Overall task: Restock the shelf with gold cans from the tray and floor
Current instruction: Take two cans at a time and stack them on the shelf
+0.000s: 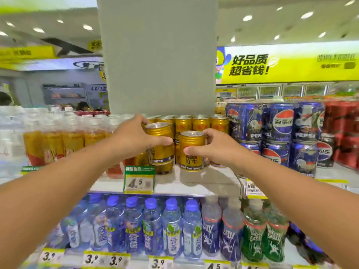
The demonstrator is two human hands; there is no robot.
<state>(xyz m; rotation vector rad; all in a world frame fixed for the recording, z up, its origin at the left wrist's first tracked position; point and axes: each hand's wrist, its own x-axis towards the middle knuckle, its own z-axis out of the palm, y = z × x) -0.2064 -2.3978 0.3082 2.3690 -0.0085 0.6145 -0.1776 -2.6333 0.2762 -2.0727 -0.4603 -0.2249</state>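
Note:
My left hand (134,135) grips a gold can (160,144), held tilted above another gold can (164,167) on the shelf. My right hand (215,148) grips a second gold can (192,151) that stands upright on the white shelf (194,181) near its front edge. Behind both, a row of stacked gold cans (202,123) fills the back of the shelf in front of a grey pillar. No tray or floor is in view.
Blue Pepsi cans (279,131) are stacked right of the gold cans, with red cans (343,133) beyond. Orange drink bottles (64,144) stand to the left. Water bottles (151,228) fill the shelf below. A 4.5 price tag (138,181) hangs on the shelf edge.

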